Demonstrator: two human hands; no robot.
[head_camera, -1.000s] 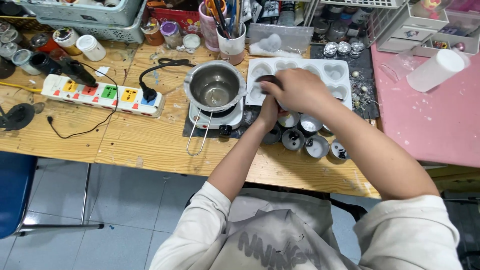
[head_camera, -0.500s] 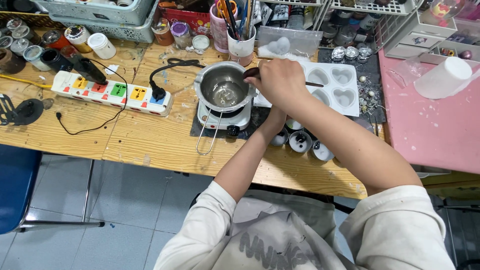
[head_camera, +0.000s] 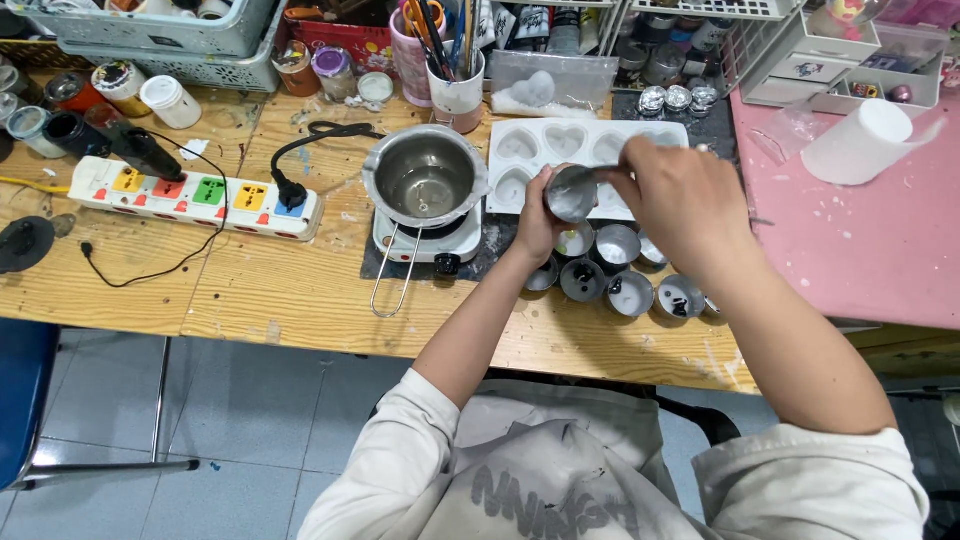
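My left hand (head_camera: 538, 222) holds a small round metal tin (head_camera: 571, 194), tilted up, in front of the white heart-shaped mould tray (head_camera: 530, 150). My right hand (head_camera: 680, 200) grips a thin metal tool (head_camera: 598, 172) whose tip reaches into the tin. Below the hands several small metal tins (head_camera: 632, 294) stand on the dark mat, some with black residue inside. A steel pouring pot (head_camera: 425, 180) sits on a small white hotplate (head_camera: 428, 240) to the left of my left hand.
A white power strip (head_camera: 190, 195) with coloured switches lies at the left of the wooden bench. Jars, a cup of tools (head_camera: 458, 75) and baskets line the back. A pink mat (head_camera: 850, 230) with a white roll (head_camera: 862, 140) lies at the right.
My left hand has come up holding a tin. My right hand has moved right, away from the pot, and now works the tool in that tin.
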